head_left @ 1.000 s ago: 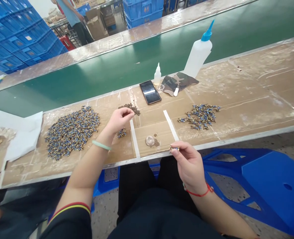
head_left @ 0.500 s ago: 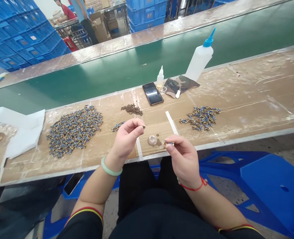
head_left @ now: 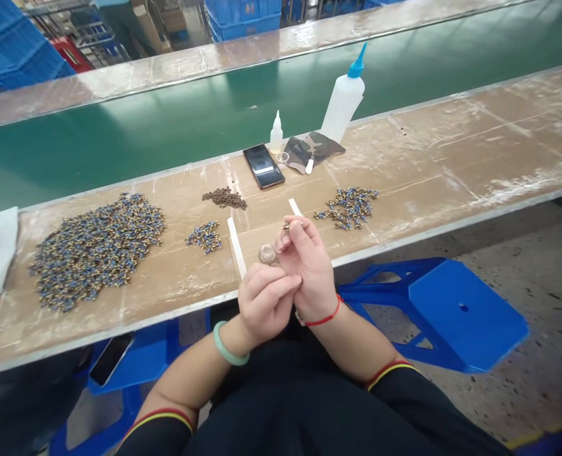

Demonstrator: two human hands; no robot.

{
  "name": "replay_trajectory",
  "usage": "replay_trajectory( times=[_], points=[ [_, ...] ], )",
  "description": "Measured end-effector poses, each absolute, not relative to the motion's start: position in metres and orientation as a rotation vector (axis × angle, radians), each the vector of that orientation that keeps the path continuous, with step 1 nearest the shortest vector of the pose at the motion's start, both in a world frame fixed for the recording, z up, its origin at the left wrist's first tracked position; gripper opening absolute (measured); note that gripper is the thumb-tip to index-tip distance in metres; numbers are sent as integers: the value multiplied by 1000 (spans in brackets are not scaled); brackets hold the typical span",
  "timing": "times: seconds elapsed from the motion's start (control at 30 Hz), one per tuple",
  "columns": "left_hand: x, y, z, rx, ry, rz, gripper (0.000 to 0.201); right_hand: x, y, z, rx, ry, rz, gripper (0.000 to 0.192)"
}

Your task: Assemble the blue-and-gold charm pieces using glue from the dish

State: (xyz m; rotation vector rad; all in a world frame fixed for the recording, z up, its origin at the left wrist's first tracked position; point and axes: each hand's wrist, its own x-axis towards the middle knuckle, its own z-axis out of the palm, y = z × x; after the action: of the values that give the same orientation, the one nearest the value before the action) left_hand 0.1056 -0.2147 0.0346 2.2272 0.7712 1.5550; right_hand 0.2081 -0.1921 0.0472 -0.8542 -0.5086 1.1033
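My right hand (head_left: 315, 275) pinches a small blue-and-brass part (head_left: 286, 225) between thumb and fingertips; most of it is hidden. Just below and left, my left hand (head_left: 267, 301) is closed, its fingertips touching or nearly touching my right palm. A tiny brown disc (head_left: 301, 278) shows faintly at those fingertips. Behind my hands a small clear round dish (head_left: 266, 254) rests on the cardboard-covered table (head_left: 190, 272). A small pile of blue-and-brass parts (head_left: 204, 237) lies to the left, another pile (head_left: 351, 208) to the right. Loose brown discs (head_left: 224, 197) form a heap farther back.
A large pile of blue-and-brass parts (head_left: 102, 244) covers the left side. Toward the back are a phone (head_left: 264, 166), a small dropper bottle (head_left: 276, 134), a camouflage cloth (head_left: 316, 149) and a tall blue-tipped bottle (head_left: 344, 101). A blue stool (head_left: 466, 316) stands at right.
My two hands have come together; the left moved right and down to the right palm. The right hand has turned, fingertips now higher. The view has shifted to the right.
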Motion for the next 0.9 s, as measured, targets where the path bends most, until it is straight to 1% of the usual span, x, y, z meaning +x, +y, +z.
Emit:
replay_trajectory(
  times=[0.07, 0.1, 0.2, 0.27, 0.37, 0.43, 0.5, 0.6, 0.67, 0.77, 0.9],
  points=[
    [110, -225, 42, 1977, 811, 1422, 14, 213, -196, 48, -914, -596, 893, 30],
    [112, -229, 46, 1842, 813, 1352, 15, 216, -197, 49, -940, -659, 773, 29],
    [117, -231, 56, 1451, 806, 1133, 29, 231, -202, 48, -992, -889, 450, 31],
    [118, -225, 60, 1232, 784, 976, 36, 245, -206, 44, -1029, -1026, 334, 37],
    [118, -214, 65, 1054, 703, 775, 47, 265, -213, 37, -1072, -1187, 341, 42],
    [117, -207, 70, 1065, 655, 689, 47, 272, -218, 36, -1055, -1262, 366, 42],
    [115, -202, 76, 1155, 612, 640, 43, 272, -223, 41, -1006, -1281, 313, 35],
    [112, -198, 83, 1272, 532, 607, 42, 260, -225, 56, -916, -1224, 211, 18],
    [110, -195, 84, 1293, 491, 575, 42, 252, -225, 65, -866, -1208, 218, 12],
    [109, -193, 81, 1306, 468, 533, 42, 250, -225, 68, -805, -1258, 286, 8],
    [110, -190, 75, 1504, 432, 539, 38, 261, -229, 56, -764, -1246, 400, 10]
  ],
)
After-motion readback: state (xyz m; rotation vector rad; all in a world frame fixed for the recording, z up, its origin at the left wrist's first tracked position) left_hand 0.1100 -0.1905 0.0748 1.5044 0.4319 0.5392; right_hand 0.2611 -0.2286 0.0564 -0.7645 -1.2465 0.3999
